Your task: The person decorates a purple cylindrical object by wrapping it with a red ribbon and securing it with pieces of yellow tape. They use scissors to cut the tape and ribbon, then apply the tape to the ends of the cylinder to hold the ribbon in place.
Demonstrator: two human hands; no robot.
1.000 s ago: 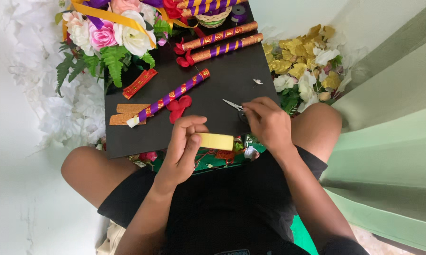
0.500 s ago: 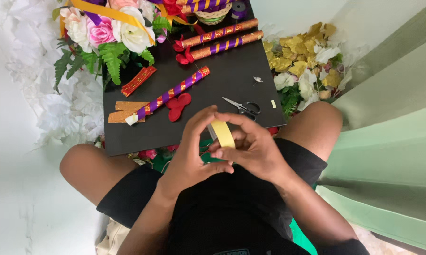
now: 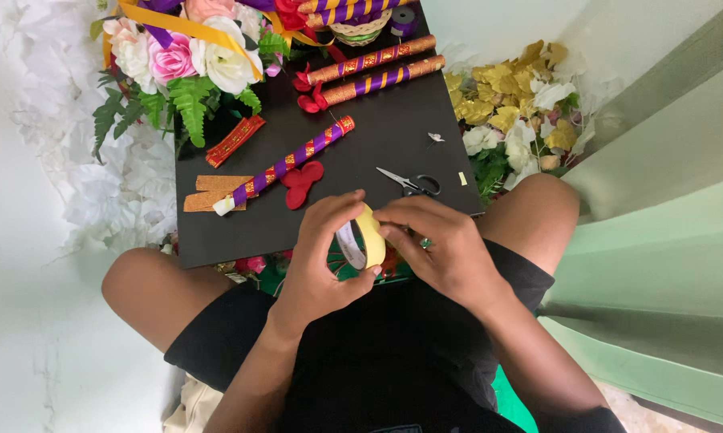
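Both hands on one yellow tape roll above the lap.
The left hand [image 3: 323, 261] curls closed round the tape roll [image 3: 363, 238]; the right hand [image 3: 441, 244] pinches its rim, perhaps at the tape's end. On the black board [image 3: 393, 136] lie one pair of scissors [image 3: 409, 183] and three striped sticks [image 3: 297, 159], plus two red petals [image 3: 299, 183].

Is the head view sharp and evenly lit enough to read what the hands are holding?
Head view: soft, even daylight, no hard shadows; left hand and right hand sharp, both gripping the yellow tape roll; black board shows no glare; white wall at left nearly blown out.
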